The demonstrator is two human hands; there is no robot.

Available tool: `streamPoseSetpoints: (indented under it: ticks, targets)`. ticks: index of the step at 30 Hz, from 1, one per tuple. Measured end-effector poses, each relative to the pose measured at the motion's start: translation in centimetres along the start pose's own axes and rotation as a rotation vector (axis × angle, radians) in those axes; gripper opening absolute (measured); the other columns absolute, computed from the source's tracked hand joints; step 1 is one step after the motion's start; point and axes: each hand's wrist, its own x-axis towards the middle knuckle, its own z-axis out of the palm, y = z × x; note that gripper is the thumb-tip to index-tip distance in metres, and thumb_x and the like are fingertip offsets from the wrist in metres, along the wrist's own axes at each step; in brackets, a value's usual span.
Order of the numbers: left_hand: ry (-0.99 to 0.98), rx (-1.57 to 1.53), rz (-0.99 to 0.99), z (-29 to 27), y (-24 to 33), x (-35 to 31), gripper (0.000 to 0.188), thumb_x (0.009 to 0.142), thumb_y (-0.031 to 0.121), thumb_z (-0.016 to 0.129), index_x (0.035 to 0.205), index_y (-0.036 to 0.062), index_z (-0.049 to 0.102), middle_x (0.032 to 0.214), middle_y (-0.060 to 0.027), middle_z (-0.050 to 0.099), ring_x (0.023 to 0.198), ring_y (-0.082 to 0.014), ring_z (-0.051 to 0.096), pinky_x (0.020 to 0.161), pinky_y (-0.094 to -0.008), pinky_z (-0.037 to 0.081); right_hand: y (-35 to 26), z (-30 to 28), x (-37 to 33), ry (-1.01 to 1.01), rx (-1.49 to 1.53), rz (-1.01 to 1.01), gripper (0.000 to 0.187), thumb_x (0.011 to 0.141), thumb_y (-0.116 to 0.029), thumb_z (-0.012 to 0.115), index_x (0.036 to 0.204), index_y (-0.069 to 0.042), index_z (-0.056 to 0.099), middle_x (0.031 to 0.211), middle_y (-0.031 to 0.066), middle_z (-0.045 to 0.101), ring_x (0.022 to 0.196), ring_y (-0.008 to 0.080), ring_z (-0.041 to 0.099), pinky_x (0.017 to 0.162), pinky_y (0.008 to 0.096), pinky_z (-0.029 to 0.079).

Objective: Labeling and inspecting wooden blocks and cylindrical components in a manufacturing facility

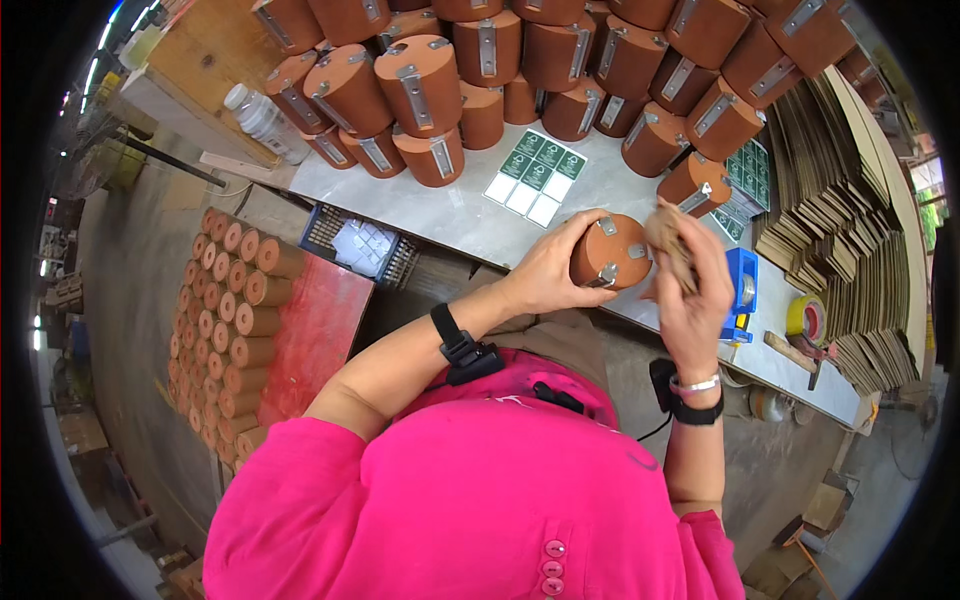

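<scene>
My left hand (548,268) is wrapped round the side of a reddish-brown clay cylinder (618,240), held tilted at the table's near edge. Small metal clips sit on its round end face. To the right of it, my right hand (700,290) grips a crumpled tan rag (672,246) close against the cylinder's right side; whether the two touch is hard to tell. Just beyond, a sheet of green and white labels (537,172) lies on the grey tabletop (455,212), with some of its labels gone.
Stacked clay cylinders with metal strips (420,88) fill the table's far side. Flattened cardboard (815,170) rises at right, near a blue tape dispenser (741,290), a tape roll (806,316) and a hammer (790,352). At left are a plastic bottle (265,122), a basket (320,228) and hollow cylinders (245,320).
</scene>
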Motion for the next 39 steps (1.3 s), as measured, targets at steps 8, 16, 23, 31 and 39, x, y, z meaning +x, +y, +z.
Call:
streamPoseSetpoints:
  ticks: [8,16,23,31,39]
  targets:
    - [-0.017,-0.202,-0.034,0.3,-1.1,0.2,0.098,0.060,0.023,0.091,0.140,-0.0030,0.040,0.124,-0.0228,0.060,0.113,-0.0362,0.061,0.097,-0.0402,0.048,-2.6,0.3,0.5,-0.419,-0.163,-0.260,0.036,0.068,0.009,0.061,0.099,-0.007,0.068,0.107,0.0102,0.066,0.094,0.0323,0.056,0.086,0.0393,0.046]
    - [-0.001,-0.022,0.041,0.2,-1.0,0.1,0.094,0.061,0.019,0.091,0.140,-0.0015,0.044,0.126,-0.0183,0.061,0.116,-0.0247,0.061,0.099,-0.0354,0.048,-1.4,0.5,2.5,-0.224,-0.258,-0.260,0.030,0.074,0.008,0.060,0.100,-0.005,0.068,0.106,0.0129,0.066,0.094,0.0338,0.057,0.083,0.0397,0.045]
    - [-0.001,0.071,0.012,-0.1,0.0,0.3,0.096,0.060,0.021,0.090,0.140,-0.0003,0.044,0.128,-0.0215,0.056,0.120,-0.0362,0.056,0.100,-0.0393,0.047,-3.3,-3.3,0.1,-0.515,-0.137,-0.159,0.037,0.070,0.013,0.061,0.102,-0.005,0.069,0.106,0.0121,0.066,0.095,0.0318,0.058,0.083,0.0371,0.046]
    - [-0.028,0.223,0.233,-2.2,2.7,0.6,0.082,0.070,0.020,0.087,0.138,-0.0013,0.046,0.129,-0.0219,0.056,0.119,-0.0363,0.057,0.099,-0.0396,0.048,-2.3,-1.5,-1.3,-0.258,-0.115,-0.015,0.043,0.067,0.013,0.059,0.107,-0.003,0.067,0.108,0.0135,0.065,0.095,0.0326,0.058,0.083,0.0370,0.047]
    - [-0.040,0.378,0.250,-2.3,3.4,0.7,0.081,0.067,0.025,0.089,0.132,-0.0032,0.049,0.124,-0.0233,0.059,0.110,-0.0384,0.062,0.092,-0.0401,0.053,-1.9,-1.2,-2.2,-0.163,-0.074,0.021,0.044,0.067,0.014,0.058,0.107,-0.002,0.067,0.108,0.0136,0.065,0.094,0.0325,0.058,0.083,0.0371,0.048]
